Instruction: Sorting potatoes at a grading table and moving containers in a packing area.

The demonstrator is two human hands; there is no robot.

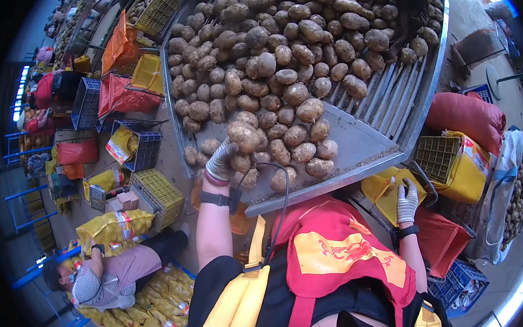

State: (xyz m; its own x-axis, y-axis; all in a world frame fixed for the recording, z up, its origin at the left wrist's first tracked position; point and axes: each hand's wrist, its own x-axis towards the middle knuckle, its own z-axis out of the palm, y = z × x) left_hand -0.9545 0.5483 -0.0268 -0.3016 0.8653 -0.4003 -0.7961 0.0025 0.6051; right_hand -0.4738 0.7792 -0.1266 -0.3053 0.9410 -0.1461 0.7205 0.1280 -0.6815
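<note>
My left hand (220, 163), in a striped knit glove, grips a large dirt-specked potato (243, 136) at the near left of the sorting table. Its fingers are partly hidden behind the potato. Many more potatoes (294, 94) cover the metal sorting table (357, 144), heaped toward the far side. My right hand (406, 202), gloved the same way, is beside the table over a yellow mesh bag (381, 192) hung at a metal frame. Its fingers are apart and hold nothing. A red bag (440, 237) hangs close to that wrist.
Metal slats (392, 98) show at the table's right. At right are a yellow-lined crate (450, 167), a full red sack (465, 119) and a white sack of potatoes (499, 200). A yellow crate (159, 197) stands left; a person (118, 276) handles a filled yellow sack (114, 226).
</note>
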